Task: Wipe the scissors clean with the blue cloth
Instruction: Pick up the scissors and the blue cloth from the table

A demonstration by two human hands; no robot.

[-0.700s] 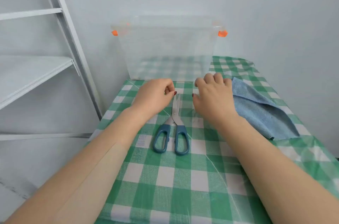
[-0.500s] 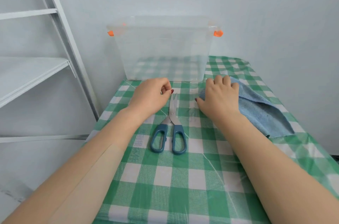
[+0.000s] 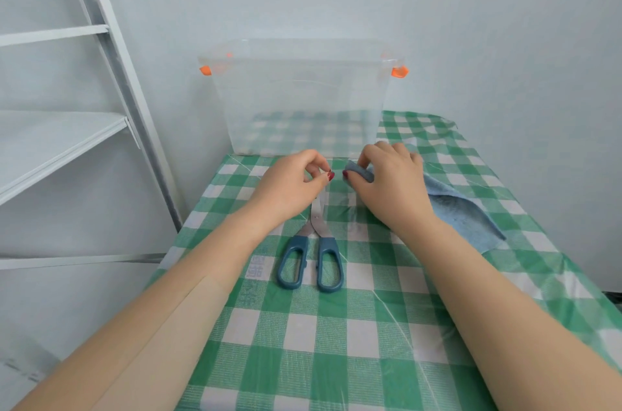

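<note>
Covering desk [image 3: 336, 343]: green-white checked plastic sheet | beyond both grips: clear storage bin [image 3: 303, 101], orange latches, nothing visible inside | right hand [image 3: 390, 185] grip pinching blue cloth [image 3: 457, 212] | left hand [image 3: 289, 185] grip curled over scissors [image 3: 313, 252] blades, contact unclear

You have one pair of scissors [image 3: 311, 244], one blue cloth [image 3: 461, 212], one clear plastic box [image 3: 299, 97] with two orange clips [image 3: 399, 71], one checked tablecloth [image 3: 336, 343], one white shelf unit [image 3: 67, 128], and your two hands.
</note>
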